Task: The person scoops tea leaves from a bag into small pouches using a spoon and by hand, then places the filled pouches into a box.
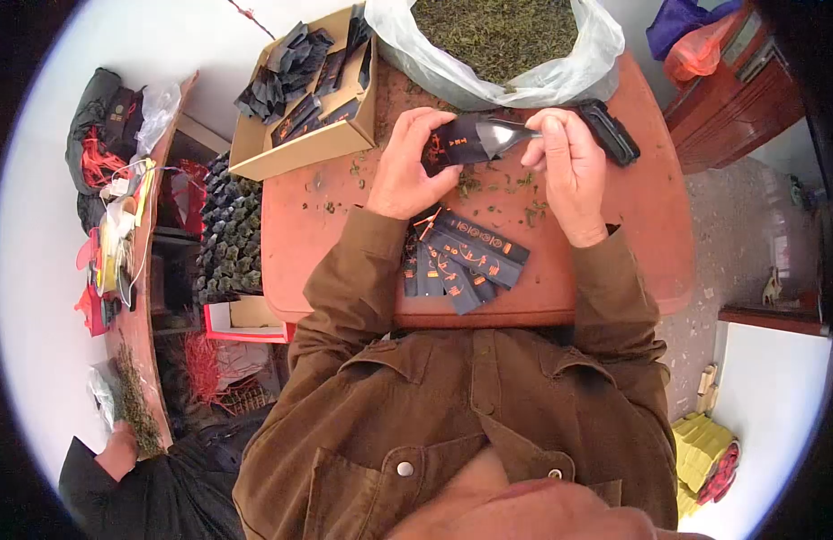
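My left hand [406, 164] is wrapped round a small black packet [461, 144] with orange print. At the packet's mouth is a metal scoop [504, 137], its handle pinched in the fingers of my right hand [567, 162]. Whether leaves lie in the scoop cannot be made out. Several flat black packets [475, 255] are fanned out on the red table [560, 292] below my hands. Behind them stands a large clear plastic bag [527, 95] of dried green leaves [493, 36]. Scattered leaf bits lie under my hands.
A cardboard box [344, 138] of black packets stands at the table's back left. A black device [608, 132] lies right of my right hand. At far left, another person's hand [118, 451] is beside a cluttered side table [151, 297].
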Action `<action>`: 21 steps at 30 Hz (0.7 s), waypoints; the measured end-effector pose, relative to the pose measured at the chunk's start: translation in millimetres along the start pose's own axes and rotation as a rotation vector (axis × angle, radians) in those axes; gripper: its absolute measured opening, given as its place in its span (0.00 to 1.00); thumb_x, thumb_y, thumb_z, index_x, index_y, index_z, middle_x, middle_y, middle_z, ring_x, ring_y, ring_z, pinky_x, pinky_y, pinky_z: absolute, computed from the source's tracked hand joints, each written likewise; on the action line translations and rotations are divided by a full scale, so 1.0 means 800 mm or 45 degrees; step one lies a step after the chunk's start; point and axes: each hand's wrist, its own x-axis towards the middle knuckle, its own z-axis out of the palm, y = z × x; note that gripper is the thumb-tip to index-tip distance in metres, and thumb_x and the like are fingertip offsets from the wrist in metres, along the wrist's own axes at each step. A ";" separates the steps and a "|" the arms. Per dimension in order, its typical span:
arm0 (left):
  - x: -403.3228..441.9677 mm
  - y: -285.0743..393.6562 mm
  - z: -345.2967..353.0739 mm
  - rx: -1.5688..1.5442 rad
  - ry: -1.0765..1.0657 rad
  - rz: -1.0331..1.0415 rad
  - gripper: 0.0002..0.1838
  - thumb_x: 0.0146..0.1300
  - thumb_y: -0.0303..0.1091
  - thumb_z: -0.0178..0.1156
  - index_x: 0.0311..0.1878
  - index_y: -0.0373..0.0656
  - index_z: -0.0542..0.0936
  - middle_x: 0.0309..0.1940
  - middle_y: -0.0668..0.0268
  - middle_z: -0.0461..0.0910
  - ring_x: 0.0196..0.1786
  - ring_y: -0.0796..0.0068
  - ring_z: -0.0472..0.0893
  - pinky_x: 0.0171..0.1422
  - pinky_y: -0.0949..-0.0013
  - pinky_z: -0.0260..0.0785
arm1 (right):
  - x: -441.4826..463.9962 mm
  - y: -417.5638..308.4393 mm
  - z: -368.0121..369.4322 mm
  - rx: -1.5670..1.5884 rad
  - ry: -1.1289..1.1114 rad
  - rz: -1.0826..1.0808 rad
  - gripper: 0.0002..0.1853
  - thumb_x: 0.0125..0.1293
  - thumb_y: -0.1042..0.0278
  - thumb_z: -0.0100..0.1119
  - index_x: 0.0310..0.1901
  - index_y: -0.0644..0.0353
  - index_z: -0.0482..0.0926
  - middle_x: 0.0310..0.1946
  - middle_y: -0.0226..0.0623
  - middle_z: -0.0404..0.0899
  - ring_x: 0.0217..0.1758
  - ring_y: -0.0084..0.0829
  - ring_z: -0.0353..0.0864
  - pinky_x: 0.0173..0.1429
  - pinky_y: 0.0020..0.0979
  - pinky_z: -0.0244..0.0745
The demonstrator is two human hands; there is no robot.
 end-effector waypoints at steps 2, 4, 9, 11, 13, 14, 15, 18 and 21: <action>0.000 0.004 0.005 -0.015 0.005 0.016 0.31 0.45 0.26 0.68 0.56 0.40 0.73 0.53 0.53 0.71 0.58 0.52 0.73 0.63 0.59 0.69 | 0.001 0.002 0.002 0.006 -0.021 0.022 0.14 0.77 0.61 0.48 0.42 0.61 0.79 0.20 0.27 0.78 0.24 0.15 0.76 0.29 0.21 0.70; -0.003 0.000 0.013 -0.028 0.003 0.035 0.30 0.44 0.27 0.67 0.56 0.41 0.73 0.52 0.53 0.71 0.57 0.51 0.72 0.62 0.58 0.68 | 0.002 0.005 0.004 0.002 -0.046 0.059 0.14 0.77 0.60 0.48 0.42 0.61 0.80 0.20 0.27 0.78 0.24 0.15 0.77 0.28 0.22 0.70; -0.006 -0.001 0.015 0.070 -0.021 0.070 0.31 0.44 0.28 0.67 0.56 0.42 0.73 0.53 0.53 0.70 0.58 0.50 0.70 0.63 0.56 0.67 | 0.003 0.003 0.006 -0.121 -0.095 0.088 0.15 0.77 0.59 0.47 0.43 0.60 0.80 0.19 0.27 0.78 0.23 0.15 0.77 0.28 0.22 0.70; -0.007 0.000 0.015 0.072 -0.018 0.067 0.31 0.44 0.28 0.67 0.56 0.42 0.73 0.53 0.53 0.70 0.58 0.50 0.70 0.63 0.56 0.67 | 0.002 0.002 0.006 -0.109 -0.084 0.095 0.15 0.77 0.60 0.47 0.42 0.60 0.79 0.19 0.26 0.77 0.24 0.15 0.76 0.28 0.21 0.69; -0.005 0.002 0.014 0.053 -0.008 0.070 0.31 0.44 0.28 0.67 0.56 0.41 0.73 0.53 0.53 0.71 0.57 0.49 0.71 0.63 0.55 0.67 | 0.002 0.003 0.006 -0.038 -0.064 0.126 0.15 0.77 0.59 0.46 0.42 0.60 0.79 0.19 0.25 0.77 0.24 0.14 0.75 0.28 0.20 0.68; -0.004 0.000 0.015 0.049 0.001 0.077 0.30 0.44 0.28 0.67 0.55 0.40 0.73 0.52 0.53 0.71 0.57 0.50 0.71 0.63 0.55 0.67 | 0.004 0.005 0.005 0.024 -0.053 0.153 0.15 0.78 0.59 0.45 0.42 0.60 0.79 0.20 0.25 0.76 0.23 0.14 0.74 0.28 0.20 0.67; -0.005 -0.002 0.016 0.043 0.006 0.080 0.30 0.44 0.28 0.67 0.55 0.40 0.73 0.51 0.53 0.72 0.57 0.50 0.72 0.63 0.55 0.67 | 0.003 0.007 0.003 0.086 -0.040 0.186 0.15 0.78 0.59 0.45 0.43 0.60 0.78 0.20 0.25 0.76 0.23 0.14 0.73 0.28 0.19 0.67; -0.005 -0.001 0.014 0.040 0.008 0.068 0.29 0.44 0.27 0.68 0.53 0.39 0.73 0.49 0.54 0.73 0.56 0.52 0.73 0.62 0.58 0.67 | 0.005 0.011 0.000 0.243 -0.041 0.330 0.15 0.78 0.59 0.44 0.43 0.60 0.77 0.20 0.24 0.75 0.22 0.12 0.69 0.27 0.17 0.63; -0.006 -0.003 0.014 0.013 0.010 0.031 0.28 0.45 0.27 0.68 0.53 0.39 0.73 0.49 0.54 0.74 0.55 0.53 0.74 0.61 0.60 0.68 | 0.005 0.008 -0.001 0.352 -0.035 0.423 0.15 0.78 0.58 0.43 0.44 0.59 0.77 0.20 0.25 0.75 0.21 0.12 0.66 0.27 0.16 0.61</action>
